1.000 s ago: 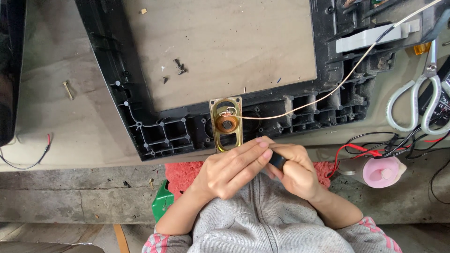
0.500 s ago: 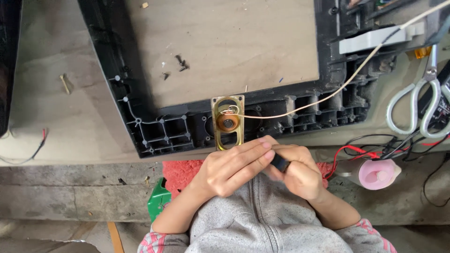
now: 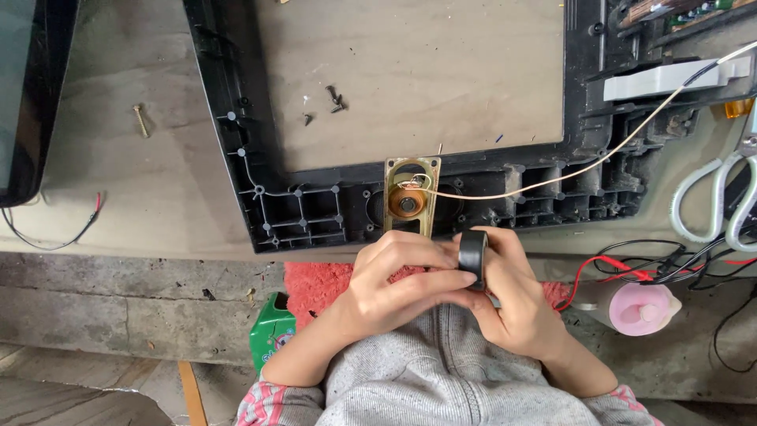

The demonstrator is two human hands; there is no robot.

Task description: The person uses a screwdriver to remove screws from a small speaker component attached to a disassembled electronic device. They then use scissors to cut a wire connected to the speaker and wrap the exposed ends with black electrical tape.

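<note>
Both my hands meet just below the table's front edge around a small roll of black tape (image 3: 472, 256). My right hand (image 3: 516, 304) holds the roll from behind and below. My left hand (image 3: 398, 284) lies across it, fingertips on the roll's side. Just above the hands a brass-framed oval speaker (image 3: 410, 199) sits in the bottom rail of a black plastic frame (image 3: 303, 213). A thin pale wire (image 3: 568, 170) runs from the speaker up to the right.
Several black screws (image 3: 333, 99) lie on the board inside the frame; one brass screw (image 3: 142, 120) lies left of it. White-handled scissors (image 3: 721, 197), red and black wires (image 3: 654, 268) and a pink bottle (image 3: 639, 309) are at right. A dark screen (image 3: 24, 95) stands at far left.
The tape roll has turned up between my fingers, so more of it shows. The hands stay at the same spot by the speaker.
</note>
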